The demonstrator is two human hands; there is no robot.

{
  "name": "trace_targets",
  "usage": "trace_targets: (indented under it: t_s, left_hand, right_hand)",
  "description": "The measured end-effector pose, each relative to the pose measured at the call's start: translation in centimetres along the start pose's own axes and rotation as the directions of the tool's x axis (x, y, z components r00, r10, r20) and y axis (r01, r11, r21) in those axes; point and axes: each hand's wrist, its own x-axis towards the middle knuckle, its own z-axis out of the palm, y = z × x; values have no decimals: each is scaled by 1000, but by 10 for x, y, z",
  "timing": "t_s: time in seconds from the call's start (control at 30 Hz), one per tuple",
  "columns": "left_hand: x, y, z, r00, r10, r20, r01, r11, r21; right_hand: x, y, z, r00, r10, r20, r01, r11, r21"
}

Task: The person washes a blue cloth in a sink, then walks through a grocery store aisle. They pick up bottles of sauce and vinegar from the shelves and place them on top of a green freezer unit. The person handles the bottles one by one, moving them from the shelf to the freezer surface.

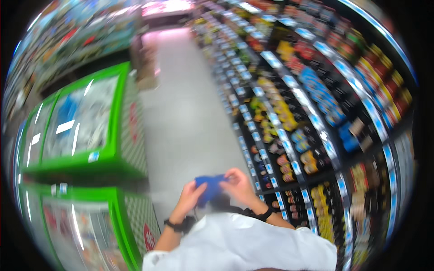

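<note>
A small blue item (211,188), perhaps a cloth or a pouch, is stretched between my two hands in front of my white top. My left hand (192,195) grips its left edge, with a dark band around the wrist. At its upper right corner, my right hand (238,185) pinches it between thumb and fingers; a black band circles that wrist too. Blur hides what the item is exactly. Something dark lies just below it, near my body.
Green-framed chest freezers (117,135) with glass lids stand on the left. To the right, shelves (288,135) of packaged goods with price tags run along the aisle. The grey floor (183,111) stretches ahead between them. Another stocked shelf (84,47) is at upper left.
</note>
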Motion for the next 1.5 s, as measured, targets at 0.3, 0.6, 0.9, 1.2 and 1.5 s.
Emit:
trace_targets:
  t_s: [0.3, 0.6, 0.9, 1.2, 1.5]
  left_hand:
    - [133, 57, -76, 790, 469, -394, -191, 800, 568]
    - [214, 129, -106, 725, 570, -388, -247, 740, 625]
    - [236, 191, -250, 610, 636, -472, -356, 752, 555]
    - [277, 232, -389, 736, 461, -496, -377, 887, 266]
    - [372, 287, -414, 847, 319, -426, -310, 946, 92]
  right_hand:
    - [185, -3, 28, 983, -134, 124, 119, 986, 121]
    - [348, -34, 77, 893, -8, 451, -24, 997, 66]
    - [468, -37, 208, 815, -44, 577, -15, 995, 96]
    - [556, -60, 313, 858, -74, 508, 124, 990, -67]
    - [636, -58, 293, 924, -173, 341, 179, 984, 14]
